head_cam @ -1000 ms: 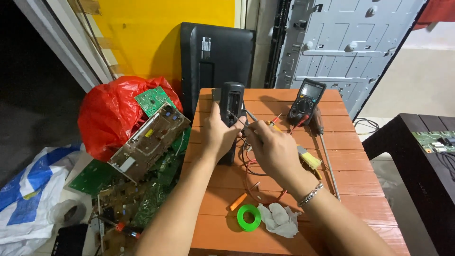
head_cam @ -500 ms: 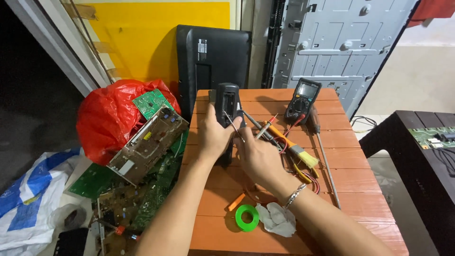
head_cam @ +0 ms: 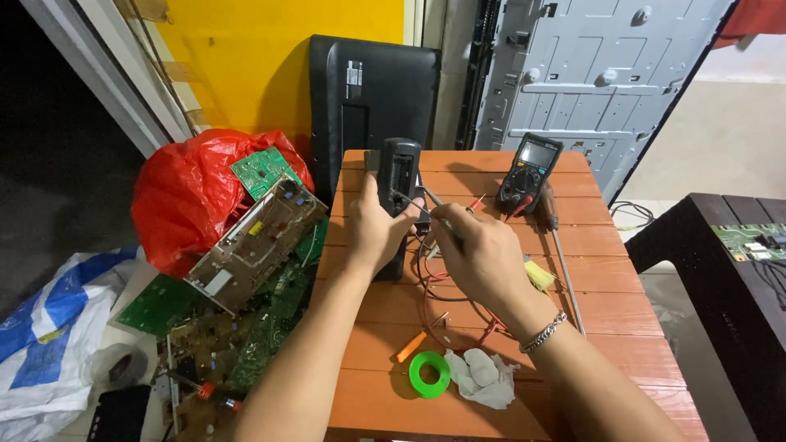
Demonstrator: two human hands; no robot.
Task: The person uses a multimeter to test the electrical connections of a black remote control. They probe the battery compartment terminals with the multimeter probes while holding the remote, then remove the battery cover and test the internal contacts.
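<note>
My left hand grips a black oblong device and holds it upright on the orange wooden table. My right hand pinches a thin metal probe or tool tip and presses it against the front of that device. Red and black test leads loop under my right hand and run toward a black multimeter at the far right of the table. A yellow-handled tool lies partly hidden behind my right wrist.
A green tape roll, a crumpled white cloth and an orange piece lie near the front edge. A long screwdriver lies at right. Left of the table: a red bag and piled circuit boards. A black monitor stands behind.
My right hand has moved up and left toward the device, bringing the probe tip to its front. The left hand has kept its hold on the device.
</note>
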